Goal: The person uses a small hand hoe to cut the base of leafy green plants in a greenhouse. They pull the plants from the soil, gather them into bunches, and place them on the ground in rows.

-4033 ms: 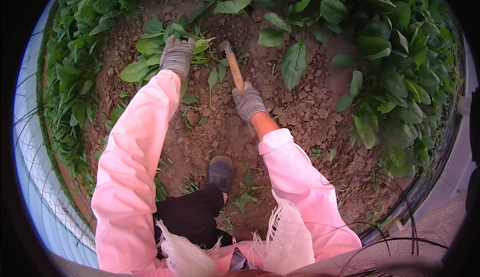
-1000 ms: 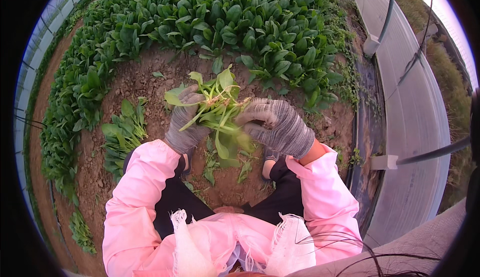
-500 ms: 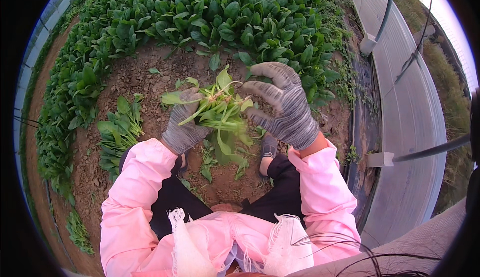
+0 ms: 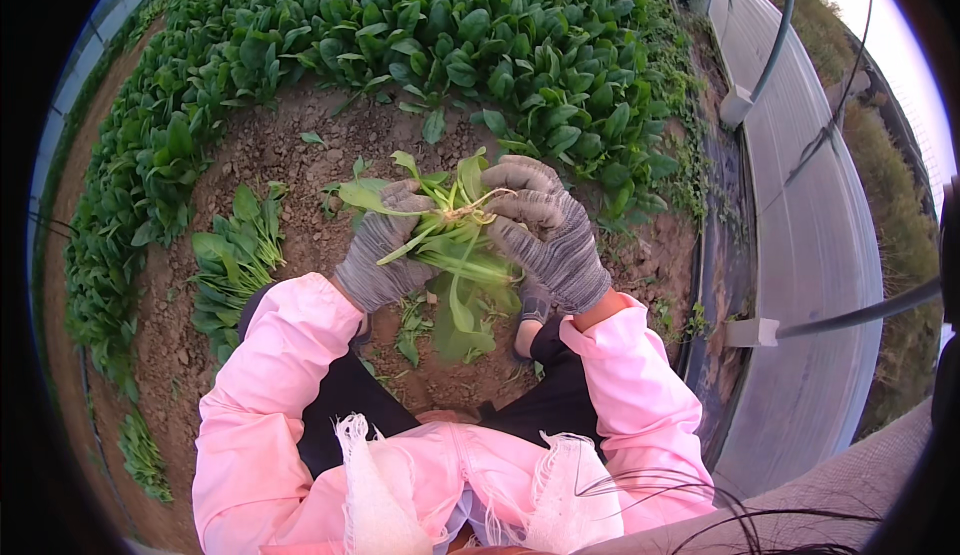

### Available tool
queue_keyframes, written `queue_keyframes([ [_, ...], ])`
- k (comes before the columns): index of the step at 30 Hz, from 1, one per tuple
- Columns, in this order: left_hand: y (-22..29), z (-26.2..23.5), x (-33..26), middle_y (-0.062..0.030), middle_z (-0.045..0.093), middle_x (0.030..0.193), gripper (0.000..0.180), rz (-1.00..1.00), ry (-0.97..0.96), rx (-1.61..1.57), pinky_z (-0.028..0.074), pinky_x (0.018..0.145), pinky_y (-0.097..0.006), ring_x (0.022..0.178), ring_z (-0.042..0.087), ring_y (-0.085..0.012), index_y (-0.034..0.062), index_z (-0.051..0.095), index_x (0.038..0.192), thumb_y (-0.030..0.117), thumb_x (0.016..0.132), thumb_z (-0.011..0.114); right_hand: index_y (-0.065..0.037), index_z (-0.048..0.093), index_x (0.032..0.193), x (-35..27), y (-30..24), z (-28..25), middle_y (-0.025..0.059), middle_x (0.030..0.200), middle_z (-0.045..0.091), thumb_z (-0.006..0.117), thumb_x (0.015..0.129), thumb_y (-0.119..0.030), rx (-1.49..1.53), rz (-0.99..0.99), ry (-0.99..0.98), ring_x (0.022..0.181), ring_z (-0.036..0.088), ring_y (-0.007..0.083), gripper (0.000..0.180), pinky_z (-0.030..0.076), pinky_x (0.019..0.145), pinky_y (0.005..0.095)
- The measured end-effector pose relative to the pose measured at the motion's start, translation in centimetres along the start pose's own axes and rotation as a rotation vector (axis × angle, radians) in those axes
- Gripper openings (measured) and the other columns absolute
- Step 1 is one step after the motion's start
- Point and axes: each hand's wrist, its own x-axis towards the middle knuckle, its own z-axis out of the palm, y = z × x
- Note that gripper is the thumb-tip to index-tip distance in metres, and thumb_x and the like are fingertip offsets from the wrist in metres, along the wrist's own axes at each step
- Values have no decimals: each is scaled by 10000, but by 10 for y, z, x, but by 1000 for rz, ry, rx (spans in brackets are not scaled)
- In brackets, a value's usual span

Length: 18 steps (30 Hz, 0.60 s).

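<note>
A loose bunch of spinach [image 4: 455, 245] hangs between my hands above the bare soil, its pale roots toward me in the middle and its leaves drooping below. My left hand [image 4: 388, 255], in a grey striped knit glove, is closed around the bunch's left side; some of its fingers are hidden by leaves. My right hand [image 4: 548, 230], gloved the same way, has curled fingers pinching the bunch's right side near the roots. A single leaf [image 4: 365, 196] sticks out over my left fingers.
Dense spinach rows [image 4: 400, 25] stand ahead and to the left. A cut pile of spinach [image 4: 235, 260] lies left of my knee, a smaller pile [image 4: 143, 455] farther back. Plastic sheeting [image 4: 815, 255] with a post base [image 4: 752, 333] runs along the right. My shoe [image 4: 535, 305] is below my right hand.
My right hand has moved left and down, and its spread fingers have closed onto the bunch. My left hand still holds the spinach, which has shifted slightly right.
</note>
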Motion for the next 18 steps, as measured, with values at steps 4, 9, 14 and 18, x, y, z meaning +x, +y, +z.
queue_keyframes([
  [4,7,-2,3,-150,596,1134,579,0,89,49,425,1013,-515,1126,534,-433,121,607,1153,284,648,838,6,706,1044,4,-14,-14,102,1145,646,648,922,-110,610,476,195,1028,600,177,178,479,908,320],
  [9,8,-7,8,-95,606,1011,472,26,2,196,427,1018,-530,1032,577,-381,118,623,998,264,610,849,20,700,1051,1,-5,0,159,1140,646,674,914,-132,270,466,-61,1033,630,256,206,507,897,350],
  [14,7,-8,11,-80,629,969,475,58,-39,232,417,1030,-520,1005,600,-351,109,613,998,254,601,831,9,697,987,-2,-2,3,154,1110,666,715,876,-169,416,542,-61,1054,628,300,211,502,904,387],
  [18,5,-7,12,-88,637,945,514,92,-9,187,414,1035,-511,972,611,-338,102,609,1016,253,576,827,4,702,991,2,1,-5,136,1168,652,693,873,-163,103,255,-155,1070,620,233,205,507,900,345],
])
